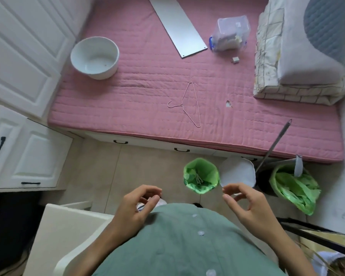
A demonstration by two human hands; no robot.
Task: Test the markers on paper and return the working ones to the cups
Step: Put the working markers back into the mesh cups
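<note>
No markers, paper or cups anywhere in view, so testing judged not yet begun, or else carried on out of shot; nothing here shows a single marker tried or returned. Left hand (135, 206) near, raised before the green shirt (187, 242), fingers loosely curled around nothing. Right hand (245, 204) likewise, fingers bent and apart, holding nothing that shows. Beyond them, on the floor, a green-lined bin (201, 176) with thin pale sticks inside, too small to name. Farther, on the pink mattress (127, 100): a white bowl (95, 57) at left, a wire hanger (189, 104) midway. Something small and pale peeking under the left fingers, unclear. Near right corner cut off and blurred.
</note>
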